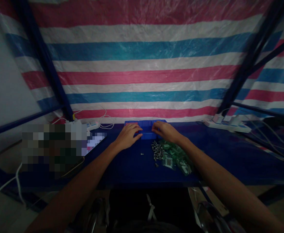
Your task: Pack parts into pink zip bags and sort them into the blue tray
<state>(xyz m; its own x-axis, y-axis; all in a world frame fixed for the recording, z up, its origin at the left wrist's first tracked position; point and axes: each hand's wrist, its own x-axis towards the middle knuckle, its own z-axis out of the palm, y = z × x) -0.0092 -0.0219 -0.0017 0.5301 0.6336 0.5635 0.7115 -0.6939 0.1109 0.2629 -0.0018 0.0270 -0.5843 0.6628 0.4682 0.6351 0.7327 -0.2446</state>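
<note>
At the back of the blue table stands a blue plastic tray (145,125) with compartments, and both hands are at it. My left hand (128,136) is over its left side, thumb and fingers apart, with nothing visible in it. My right hand (166,131) reaches over the right side, fingers bent and thumb apart; whether the fingertips touch the tray is unclear. In front lies a heap of metal screws (157,150), with one loose screw (142,154) to its left. Small clear and green plastic bags (177,155) are piled beside the heap, below my right forearm.
White power strips lie at the left (92,125) and right (226,124) with cables. A phone-like screen (94,142) and a blurred-out area are at the left. Dark blue frame posts (43,61) rise on both sides before a striped plastic sheet (142,51).
</note>
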